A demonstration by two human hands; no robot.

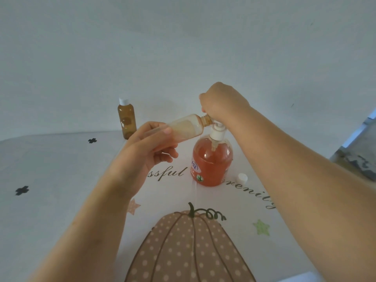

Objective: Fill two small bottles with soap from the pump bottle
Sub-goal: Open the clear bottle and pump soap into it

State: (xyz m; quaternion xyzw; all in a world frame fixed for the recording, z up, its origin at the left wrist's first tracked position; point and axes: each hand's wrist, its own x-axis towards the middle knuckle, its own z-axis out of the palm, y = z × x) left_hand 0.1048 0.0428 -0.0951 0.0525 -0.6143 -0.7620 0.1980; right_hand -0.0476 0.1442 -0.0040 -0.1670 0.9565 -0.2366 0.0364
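Since you hold the small translucent amber plastic bottle [183, 127] tilted, its open mouth meets the nozzle of the clear orange-soap pump bottle [211, 161] on the table [61, 169]; your left hand [150, 147] grips its body, your right hand [221, 102] curls over the pump head.

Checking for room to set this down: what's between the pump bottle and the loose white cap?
Nothing: in the head view, only bare printed tablecloth lies between the pump bottle and the white cap.

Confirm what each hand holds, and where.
Left hand grips the small bottle by its base end; right hand curls over the pump bottle at its head.
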